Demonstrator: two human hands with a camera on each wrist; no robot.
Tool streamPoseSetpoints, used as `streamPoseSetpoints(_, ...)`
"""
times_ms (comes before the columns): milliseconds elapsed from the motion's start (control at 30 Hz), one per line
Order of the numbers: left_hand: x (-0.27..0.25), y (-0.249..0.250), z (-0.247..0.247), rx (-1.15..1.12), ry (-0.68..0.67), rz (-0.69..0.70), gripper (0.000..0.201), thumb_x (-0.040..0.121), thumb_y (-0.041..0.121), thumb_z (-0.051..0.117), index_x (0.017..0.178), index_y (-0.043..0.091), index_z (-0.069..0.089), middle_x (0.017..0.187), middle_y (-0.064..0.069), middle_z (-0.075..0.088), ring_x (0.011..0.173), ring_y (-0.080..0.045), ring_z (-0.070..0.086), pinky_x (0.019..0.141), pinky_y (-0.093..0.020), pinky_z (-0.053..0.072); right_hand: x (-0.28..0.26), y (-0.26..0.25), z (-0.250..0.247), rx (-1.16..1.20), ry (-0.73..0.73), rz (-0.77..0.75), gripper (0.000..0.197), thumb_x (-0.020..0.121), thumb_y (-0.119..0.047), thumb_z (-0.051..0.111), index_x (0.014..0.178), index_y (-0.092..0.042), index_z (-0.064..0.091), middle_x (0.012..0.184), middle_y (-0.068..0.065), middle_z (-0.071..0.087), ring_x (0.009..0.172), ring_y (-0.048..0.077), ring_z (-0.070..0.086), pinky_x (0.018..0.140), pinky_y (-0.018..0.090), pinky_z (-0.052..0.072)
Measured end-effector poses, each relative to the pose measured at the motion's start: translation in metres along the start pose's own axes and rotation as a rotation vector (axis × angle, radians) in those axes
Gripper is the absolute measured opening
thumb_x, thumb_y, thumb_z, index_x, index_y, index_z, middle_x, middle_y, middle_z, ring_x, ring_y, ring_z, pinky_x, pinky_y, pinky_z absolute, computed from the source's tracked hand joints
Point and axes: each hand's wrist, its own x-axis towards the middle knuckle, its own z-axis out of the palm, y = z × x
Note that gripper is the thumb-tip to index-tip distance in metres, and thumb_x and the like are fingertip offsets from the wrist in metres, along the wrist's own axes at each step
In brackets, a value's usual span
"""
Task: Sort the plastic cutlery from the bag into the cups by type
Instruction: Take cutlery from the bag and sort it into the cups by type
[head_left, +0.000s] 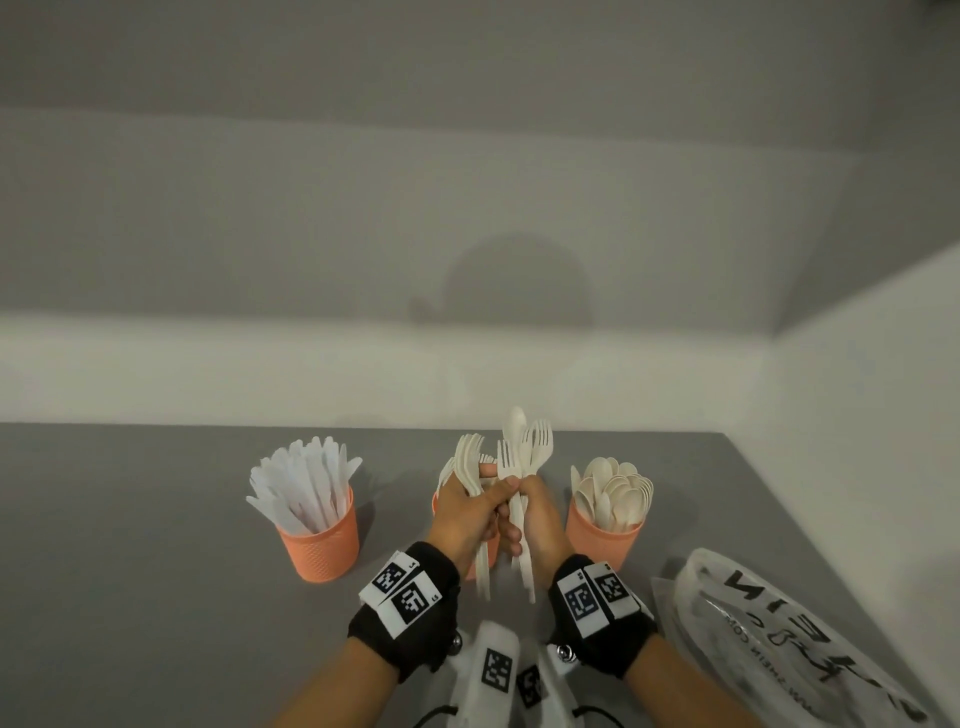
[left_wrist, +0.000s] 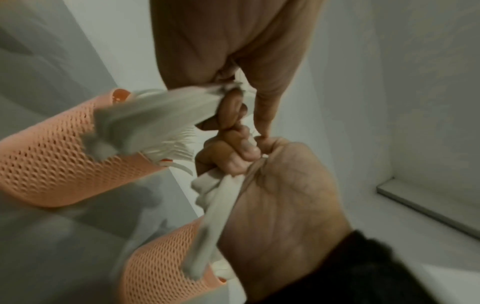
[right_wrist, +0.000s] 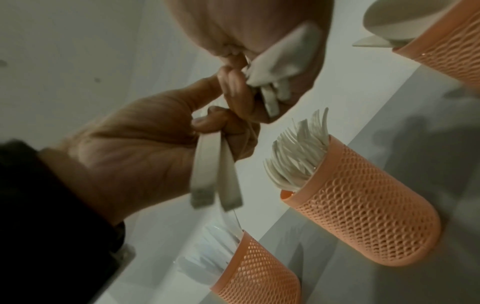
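Three orange mesh cups stand in a row on the grey table: the knife cup (head_left: 321, 543) on the left, the fork cup (right_wrist: 363, 216) in the middle, the spoon cup (head_left: 602, 540) on the right. My hands meet above the fork cup and hide most of it in the head view. My left hand (head_left: 480, 501) grips a fan of white forks (head_left: 466, 462). My right hand (head_left: 537, 501) grips a bundle of forks and one spoon (head_left: 530, 447), whose handles (right_wrist: 215, 174) hang below the fist. My left thumb touches that bundle.
The printed plastic bag (head_left: 789, 644) lies crumpled at the near right, close to the table's right edge. A white wall runs just behind the cups and along the right side. Bare grey table (head_left: 130, 545) stretches to the left of the knife cup.
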Motion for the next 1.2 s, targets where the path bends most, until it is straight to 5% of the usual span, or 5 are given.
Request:
streamPoseSetpoints(233, 0.002, 0.003, -0.011, 0.110, -0.087, -0.061, 0.039, 0.094, 0.012, 0.050, 0.056, 0.003, 0.048, 0.035, -0.005, 0.045, 0.032, -0.018, 0.051, 0.041, -0.026, 0.049, 0.005, 0.006, -0.003, -0.133, -0.070, 0.001, 0.040, 0.098, -0.021, 0.031, 0.065, -0.010, 0.051, 0.041, 0.000, 0.046, 0.028, 0.009, 0.038, 0.031, 0.017, 0.029)
streamPoseSetpoints(600, 0.013, 0.021, -0.028, -0.234, 0.161, -0.084, 0.026, 0.095, 0.012, 0.041, 0.069, 0.007, 0.046, 0.046, -0.002, 0.048, 0.037, -0.013, 0.051, 0.044, -0.023, 0.050, 0.016, 0.019, -0.021, -0.467, 0.097, -0.152, 0.019, 0.100, -0.015, 0.032, 0.090, -0.013, 0.048, 0.062, -0.002, 0.046, 0.046, 0.007, 0.044, 0.048, 0.023, 0.038)
streamPoseSetpoints(867, 0.008, 0.018, -0.008, 0.063, 0.049, 0.074, 0.023, 0.089, 0.016, 0.059, 0.067, 0.010, 0.058, 0.037, 0.006, 0.047, 0.028, -0.006, 0.039, 0.035, -0.015, 0.035, 0.008, 0.017, -0.012, -0.490, 0.075, -0.259, 0.022, 0.099, -0.011, 0.033, 0.115, -0.013, 0.049, 0.068, -0.006, 0.055, 0.045, -0.003, 0.052, 0.046, 0.012, 0.041)
streamPoseSetpoints(1033, 0.011, 0.014, 0.004, 0.160, 0.136, 0.111, 0.021, 0.087, 0.015, 0.062, 0.067, 0.009, 0.060, 0.038, 0.010, 0.053, 0.031, 0.000, 0.046, 0.036, -0.013, 0.036, 0.001, 0.016, -0.004, -0.530, 0.036, -0.325, 0.025, 0.100, -0.012, 0.035, 0.119, -0.011, 0.050, 0.098, 0.002, 0.066, 0.093, 0.014, 0.065, 0.083, 0.026, 0.051)
streamPoseSetpoints(1200, 0.023, 0.006, 0.001, 0.357, 0.256, 0.146, 0.011, 0.086, 0.008, 0.052, 0.081, 0.004, 0.062, 0.062, -0.002, 0.055, 0.053, -0.015, 0.049, 0.049, -0.021, 0.039, -0.003, 0.017, -0.001, -0.400, -0.049, -0.277, 0.027, 0.101, -0.016, 0.031, 0.120, -0.013, 0.049, 0.095, -0.013, 0.061, 0.081, -0.014, 0.062, 0.072, 0.005, 0.046)
